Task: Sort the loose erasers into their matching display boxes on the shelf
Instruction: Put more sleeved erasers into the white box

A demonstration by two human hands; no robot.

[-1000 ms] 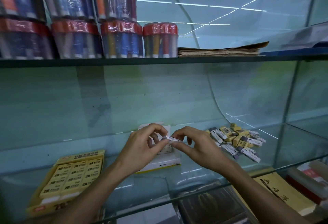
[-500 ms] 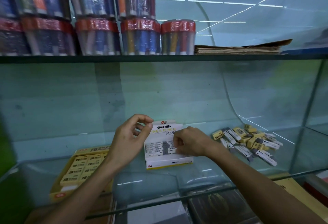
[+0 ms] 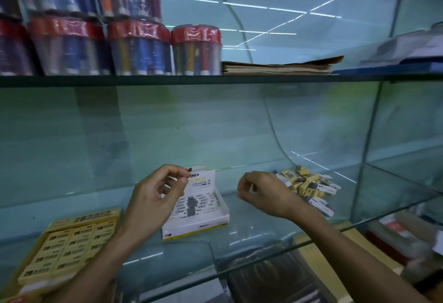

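Note:
A white display box (image 3: pixel 217 218) with white-and-grey erasers stands in the middle of the glass shelf (image 3: pixel 251 238). A yellow display box (image 3: pixel 64 245) of yellow 2B erasers lies at the lower left. A loose pile of yellow and white-grey erasers (image 3: pixel 311 186) lies to the right. My left hand (image 3: pixel 153 197) hovers over the white box's left side, fingers loosely curled, with nothing visible in it. My right hand (image 3: pixel 263 193) hangs between the white box and the pile, fingers loosely curled and holding nothing; it covers the pile's left edge.
The upper shelf carries several red-lidded tubs of pens (image 3: pixel 134 48) and a flat stack of brown paper (image 3: pixel 278 66). Books and boxes (image 3: pixel 318 262) lie under the glass shelf. A glass side panel (image 3: pixel 366 139) closes the shelf at the right.
The white eraser held between both hands went into the white box with my right hand. That hand has since left the box and moved right toward the pile. My left hand stays over the box.

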